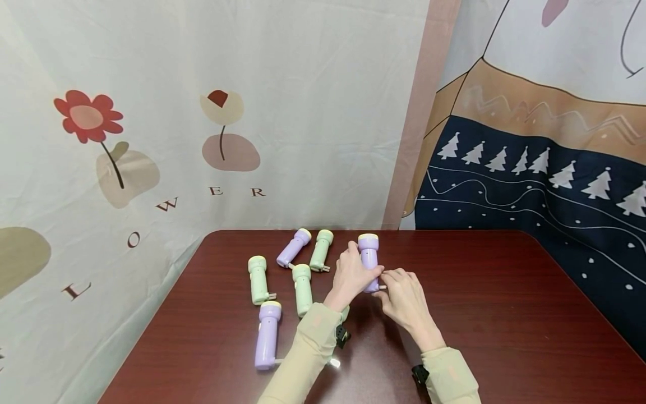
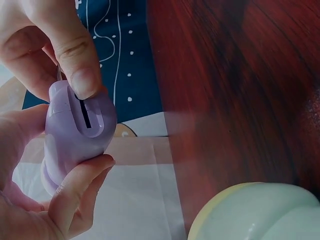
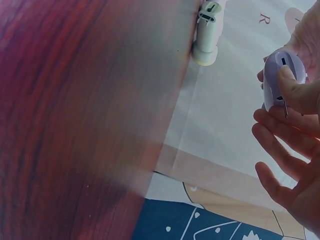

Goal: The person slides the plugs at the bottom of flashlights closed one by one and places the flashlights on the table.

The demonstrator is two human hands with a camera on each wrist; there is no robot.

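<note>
Green thing (image 1: 345,313) mostly hidden behind left sleeve (image 1: 309,356), possibly a flashlight, right hand (image 1: 405,297) cut off in right wrist view

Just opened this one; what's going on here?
A person grips a purple flashlight in the left hand, while the right hand pinches its slotted end, the thumb right at the slot. A metal prong sticks out there. Two more purple flashlights and several green ones lie on the dark red table.
</note>
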